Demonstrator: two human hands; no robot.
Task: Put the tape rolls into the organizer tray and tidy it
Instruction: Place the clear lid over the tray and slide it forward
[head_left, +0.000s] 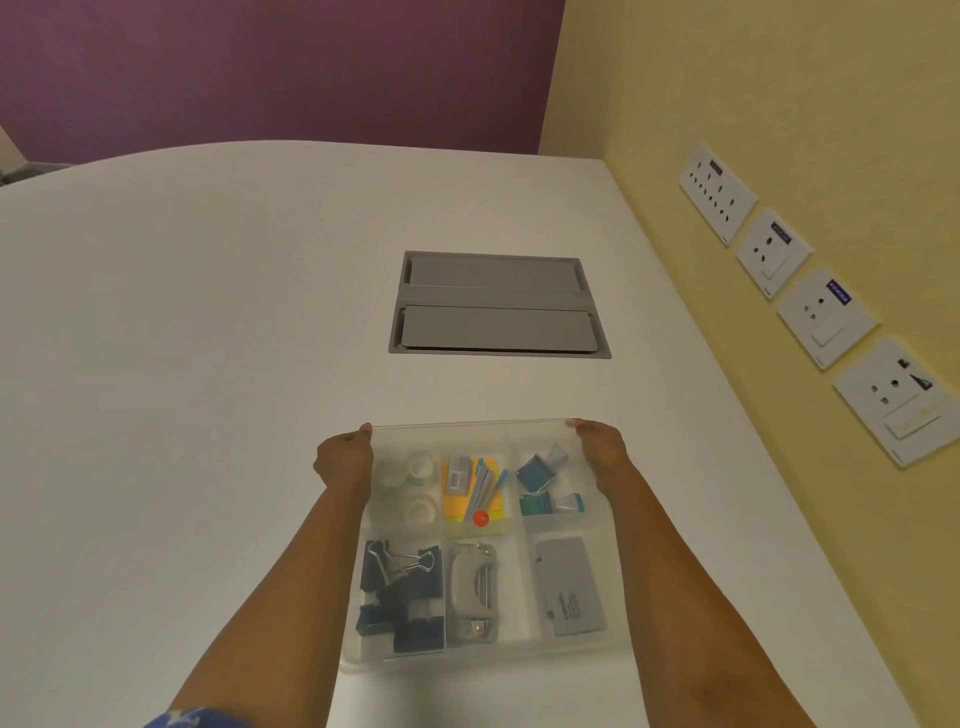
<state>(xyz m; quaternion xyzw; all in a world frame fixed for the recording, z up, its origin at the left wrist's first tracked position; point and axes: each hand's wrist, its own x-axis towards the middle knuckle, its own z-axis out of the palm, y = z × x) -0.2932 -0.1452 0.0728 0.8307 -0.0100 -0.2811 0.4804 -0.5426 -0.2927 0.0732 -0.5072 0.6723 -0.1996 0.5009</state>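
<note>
The tape rolls (413, 486) already lie in the far-left compartment of the clear organizer tray (467, 425), so the step in hand looks like the tidying: squaring or sliding the tray on the white table (208, 338). The left hand (344, 460) clasps the tray's far-left corner and the right hand (602, 451) its far-right corner, fingertips hooked over the far rim, both forearms stretched forward along the tray's sides. The next move likely calls for an even, level push or pull so the binder clips (400, 592) stay put.
</note>
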